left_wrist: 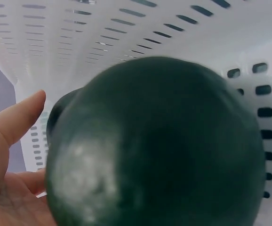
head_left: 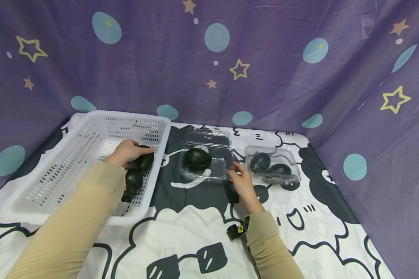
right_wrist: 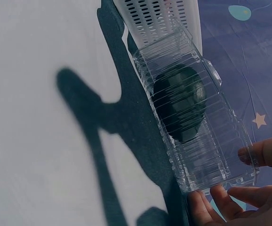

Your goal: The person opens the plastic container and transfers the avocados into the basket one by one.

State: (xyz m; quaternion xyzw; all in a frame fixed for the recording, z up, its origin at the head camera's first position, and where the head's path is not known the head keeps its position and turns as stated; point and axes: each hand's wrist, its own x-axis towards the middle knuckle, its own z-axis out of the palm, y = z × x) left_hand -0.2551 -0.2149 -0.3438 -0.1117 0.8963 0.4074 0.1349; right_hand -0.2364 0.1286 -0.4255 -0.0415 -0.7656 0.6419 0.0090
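Observation:
In the head view my left hand [head_left: 127, 152] is inside the white basket [head_left: 165, 135], its fingers extended over a dark green avocado [head_left: 144, 162]. The left wrist view shows the thumb and fingers spread beside that avocado [left_wrist: 60, 110], partly hidden behind a nearer avocado [left_wrist: 155, 146]. This nearer avocado [head_left: 133, 185] lies toward the basket's front. My right hand [head_left: 242, 182] holds the right edge of a clear plastic clamshell container [head_left: 220, 176], thumb at the rim and fingers along the side. The container's lid [head_left: 209, 136] stands open at the back, and one avocado [head_left: 198, 159] sits in its left half.
Right of my right hand stands another clear container [head_left: 286, 155] with two avocados [head_left: 260, 161] in it. A purple patterned curtain [head_left: 195, 97] rises behind the cloth-covered table [head_left: 195, 232]. A black strap device [head_left: 235, 231] is at my right wrist.

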